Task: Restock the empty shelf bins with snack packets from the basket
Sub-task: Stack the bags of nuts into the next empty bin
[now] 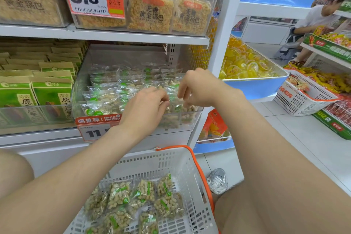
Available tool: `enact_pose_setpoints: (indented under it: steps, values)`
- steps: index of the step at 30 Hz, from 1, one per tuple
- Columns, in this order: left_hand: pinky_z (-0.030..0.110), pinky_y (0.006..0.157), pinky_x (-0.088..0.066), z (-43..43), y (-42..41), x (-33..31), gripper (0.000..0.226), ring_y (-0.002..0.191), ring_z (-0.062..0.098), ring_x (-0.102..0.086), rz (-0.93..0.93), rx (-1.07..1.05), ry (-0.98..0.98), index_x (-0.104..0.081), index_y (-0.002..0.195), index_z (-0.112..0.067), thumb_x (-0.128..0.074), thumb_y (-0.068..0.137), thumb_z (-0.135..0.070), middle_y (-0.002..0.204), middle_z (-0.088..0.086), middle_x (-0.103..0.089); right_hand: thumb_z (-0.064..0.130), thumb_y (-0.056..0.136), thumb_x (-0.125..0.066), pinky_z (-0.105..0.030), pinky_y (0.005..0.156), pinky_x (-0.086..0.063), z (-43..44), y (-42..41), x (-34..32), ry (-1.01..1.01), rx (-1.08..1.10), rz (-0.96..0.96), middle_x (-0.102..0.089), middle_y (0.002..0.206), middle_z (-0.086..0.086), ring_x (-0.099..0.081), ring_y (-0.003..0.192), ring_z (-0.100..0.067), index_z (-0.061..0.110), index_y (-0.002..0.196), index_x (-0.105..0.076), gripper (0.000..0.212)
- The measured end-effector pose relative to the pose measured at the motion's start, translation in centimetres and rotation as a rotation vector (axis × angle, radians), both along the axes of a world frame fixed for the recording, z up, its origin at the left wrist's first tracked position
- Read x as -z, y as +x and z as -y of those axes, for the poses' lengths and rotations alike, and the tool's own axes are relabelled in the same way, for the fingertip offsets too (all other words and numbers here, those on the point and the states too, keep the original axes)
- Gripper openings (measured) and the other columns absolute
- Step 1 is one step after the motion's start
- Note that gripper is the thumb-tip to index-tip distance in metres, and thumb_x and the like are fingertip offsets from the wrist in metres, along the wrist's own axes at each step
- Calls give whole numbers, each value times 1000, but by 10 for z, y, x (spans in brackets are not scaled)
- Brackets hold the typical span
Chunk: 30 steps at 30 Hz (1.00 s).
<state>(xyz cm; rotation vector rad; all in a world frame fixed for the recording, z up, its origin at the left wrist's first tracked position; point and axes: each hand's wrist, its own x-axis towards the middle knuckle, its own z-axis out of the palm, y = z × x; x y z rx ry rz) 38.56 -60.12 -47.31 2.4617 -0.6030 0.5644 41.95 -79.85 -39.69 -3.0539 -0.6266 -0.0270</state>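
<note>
Both hands reach into the clear plastic shelf bin (81, 85), I think to set the small clear packets of pale nuts with green labels (103, 99) in tidy rows. At its front right corner the curled fingers (181, 92) of the left hand (146, 107) and the right hand (199, 89) grasp packets. More packets lie in the white plastic basket (171, 161) below.

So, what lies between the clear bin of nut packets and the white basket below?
In the head view: the red price tag on the clear bin, then the white shelf front, with the left forearm crossing above the white basket.
</note>
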Motion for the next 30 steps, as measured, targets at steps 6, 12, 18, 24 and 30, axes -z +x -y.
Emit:
enact_pose_setpoints:
  steps: [6,12,18,24,30]
  values:
    - [46,79,-56,-2,-10,-6,16,95,27,-67,-18,8,104,-68,112,-25,-59,104,-35,103,-3,-73,28,87,-82,-37,94,-42,-10,-11,20,-118,10,70,-75,105,12,-65,107,-21,35,110,-78,25]
    - [41,90,-50,-21,-26,-11,21,107,25,-59,121,73,138,-65,120,-19,-67,99,-22,114,0,-67,21,95,-72,-42,93,-38,-9,-31,22,-83,112,253,-74,111,4,-55,115,-26,32,124,-73,31]
    - [37,57,-33,-34,-59,-17,21,69,24,-45,302,11,181,-44,73,-19,-60,87,-21,75,-3,-45,14,72,-50,-41,70,-58,-42,-88,35,321,54,241,-73,80,2,-67,81,-26,24,82,-76,29]
    - [33,57,-41,-58,-82,31,28,69,27,-55,-226,71,766,-56,85,-24,-45,100,-45,73,-5,-49,16,88,-54,-44,73,-61,-69,-107,98,-15,-1,-322,-70,102,-7,-66,93,-31,21,103,-76,27]
    - [40,69,-54,-77,-87,81,18,80,29,-62,-488,310,1064,-63,104,-18,-47,100,-27,95,6,-64,13,95,-55,-43,80,-58,-89,-86,173,-239,-77,-488,-64,106,-10,-65,95,-33,17,102,-71,18]
